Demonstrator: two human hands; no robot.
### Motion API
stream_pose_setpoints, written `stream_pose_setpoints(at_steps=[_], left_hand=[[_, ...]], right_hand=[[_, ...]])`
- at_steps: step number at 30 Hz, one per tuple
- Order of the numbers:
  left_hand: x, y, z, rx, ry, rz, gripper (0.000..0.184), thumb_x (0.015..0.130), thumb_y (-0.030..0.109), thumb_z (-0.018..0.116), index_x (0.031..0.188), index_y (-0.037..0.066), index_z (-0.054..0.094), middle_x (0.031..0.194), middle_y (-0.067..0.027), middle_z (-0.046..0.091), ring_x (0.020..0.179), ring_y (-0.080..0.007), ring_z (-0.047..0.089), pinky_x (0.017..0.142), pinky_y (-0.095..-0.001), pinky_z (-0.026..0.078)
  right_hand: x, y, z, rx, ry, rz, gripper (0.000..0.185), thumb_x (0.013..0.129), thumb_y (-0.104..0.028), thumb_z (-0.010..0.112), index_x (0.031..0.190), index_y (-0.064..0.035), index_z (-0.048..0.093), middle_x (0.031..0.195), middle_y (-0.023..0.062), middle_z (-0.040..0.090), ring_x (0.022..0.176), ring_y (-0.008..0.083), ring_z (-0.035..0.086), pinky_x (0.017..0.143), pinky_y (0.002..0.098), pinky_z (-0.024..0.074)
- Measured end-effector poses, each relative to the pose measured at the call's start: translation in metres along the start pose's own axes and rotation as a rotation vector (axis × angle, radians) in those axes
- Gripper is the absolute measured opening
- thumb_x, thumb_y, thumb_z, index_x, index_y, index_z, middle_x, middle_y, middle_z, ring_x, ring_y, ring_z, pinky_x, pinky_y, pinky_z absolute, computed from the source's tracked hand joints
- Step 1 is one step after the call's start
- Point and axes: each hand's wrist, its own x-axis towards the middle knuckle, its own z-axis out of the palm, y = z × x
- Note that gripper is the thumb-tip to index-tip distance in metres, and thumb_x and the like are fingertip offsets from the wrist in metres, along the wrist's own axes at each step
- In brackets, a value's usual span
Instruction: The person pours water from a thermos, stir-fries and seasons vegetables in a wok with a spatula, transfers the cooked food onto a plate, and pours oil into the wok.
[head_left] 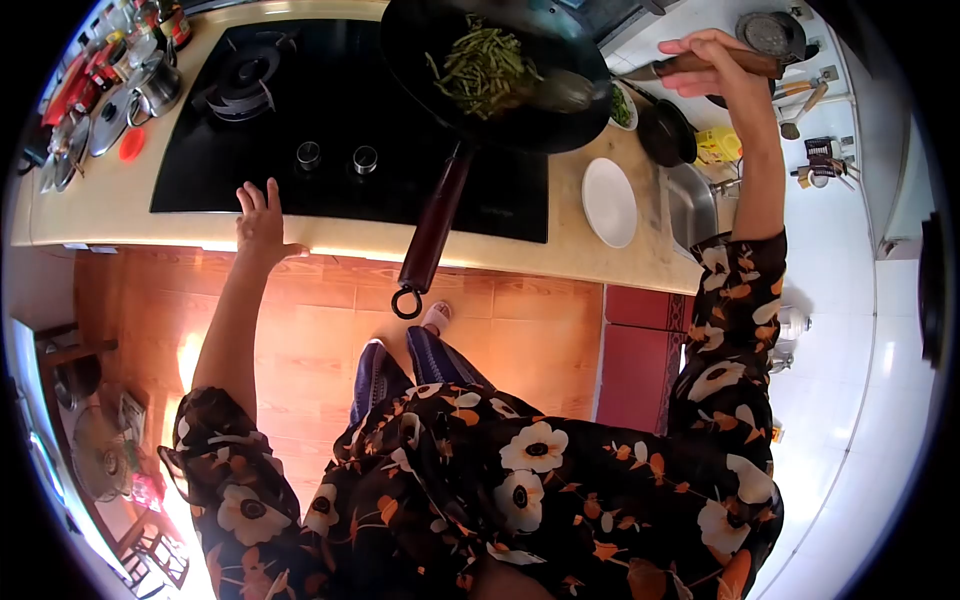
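A wok [590,110] sits at the back right of the black cooktop [300,90], its dark wooden handle [440,215] jutting past the counter's front edge toward me. In it lies a heap of cut green vegetables [483,65], perhaps beans. My right hand [705,65] is closed around the wooden handle of a spatula [565,92], whose blade rests inside the wok at the right of the vegetables. By the front edge of the cooktop, my left hand [261,228] holds nothing, fingers apart, left of two control knobs [365,159].
Right of the cooktop are a white oval plate [609,203], a sink [690,205], a black pan [666,133] and a yellow container [717,146]. A dish of greens [622,106] stands behind the plate. Bottles, a steel pot [156,83] and lids crowd the left counter.
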Motion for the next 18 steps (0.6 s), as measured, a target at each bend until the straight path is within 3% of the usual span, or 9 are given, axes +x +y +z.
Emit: stream_pose_setpoints(at_steps=[2, 6, 11, 15, 17, 18], left_hand=[[0.000, 0.000, -0.002, 0.010, -0.002, 0.001, 0.136, 0.044, 0.053, 0.086, 0.144, 0.000, 0.010, 0.141, -0.0354, 0.019, 0.134, -0.0467, 0.020, 0.090, -0.0422, 0.049], [0.000, 0.002, -0.006, 0.020, -0.036, -0.011, 0.137, 0.044, 0.055, 0.085, 0.144, 0.000, 0.009, 0.142, -0.0351, 0.017, 0.134, -0.0467, 0.019, 0.091, -0.0428, 0.047], [-0.001, 0.002, -0.008, 0.044, -0.037, -0.007, 0.137, 0.045, 0.056, 0.085, 0.144, 0.001, 0.008, 0.142, -0.0349, 0.018, 0.134, -0.0460, 0.020, 0.092, -0.0435, 0.047], [0.001, 0.000, -0.006, 0.057, -0.021, 0.005, 0.137, 0.045, 0.059, 0.083, 0.144, 0.001, 0.009, 0.141, -0.0350, 0.019, 0.133, -0.0465, 0.021, 0.091, -0.0431, 0.047], [0.000, 0.000, -0.002, 0.046, -0.018, 0.011, 0.136, 0.045, 0.059, 0.083, 0.144, 0.000, 0.010, 0.141, -0.0352, 0.020, 0.133, -0.0467, 0.021, 0.091, -0.0430, 0.048], [0.000, 0.000, 0.000, 0.058, -0.003, 0.015, 0.136, 0.045, 0.060, 0.083, 0.144, 0.000, 0.011, 0.140, -0.0352, 0.021, 0.133, -0.0466, 0.022, 0.090, -0.0428, 0.048]], right_hand=[[0.002, 0.003, -0.009, -0.077, -0.012, 0.024, 0.025, 0.091, -0.023, 0.049, 0.100, -0.0032, 0.060, 0.110, 0.0107, 0.065, 0.081, 0.0223, 0.069, 0.069, 0.0266, 0.0531], [0.044, 0.069, -0.003, 0.150, 0.065, -0.019, 0.023, 0.090, -0.017, 0.054, 0.104, -0.0001, 0.060, 0.112, 0.0106, 0.063, 0.093, 0.0250, 0.066, 0.077, 0.0287, 0.0540], [0.074, 0.050, 0.030, 0.239, -0.055, -0.143, 0.020, 0.089, -0.010, 0.057, 0.106, 0.0008, 0.062, 0.114, 0.0119, 0.062, 0.100, 0.0256, 0.064, 0.084, 0.0296, 0.0531], [0.059, 0.023, 0.058, -0.036, -0.474, -0.463, 0.020, 0.084, 0.003, 0.057, 0.101, -0.0027, 0.066, 0.122, 0.0130, 0.058, 0.104, 0.0224, 0.061, 0.087, 0.0290, 0.0490], [0.012, 0.004, 0.070, -0.241, -0.498, -0.581, 0.023, 0.079, 0.006, 0.058, 0.098, -0.0037, 0.065, 0.123, 0.0137, 0.058, 0.104, 0.0215, 0.061, 0.087, 0.0289, 0.0469], [-0.012, -0.006, 0.072, -0.341, -0.502, -0.532, 0.024, 0.076, 0.006, 0.059, 0.097, -0.0039, 0.065, 0.123, 0.0152, 0.058, 0.101, 0.0220, 0.063, 0.084, 0.0281, 0.0473]])
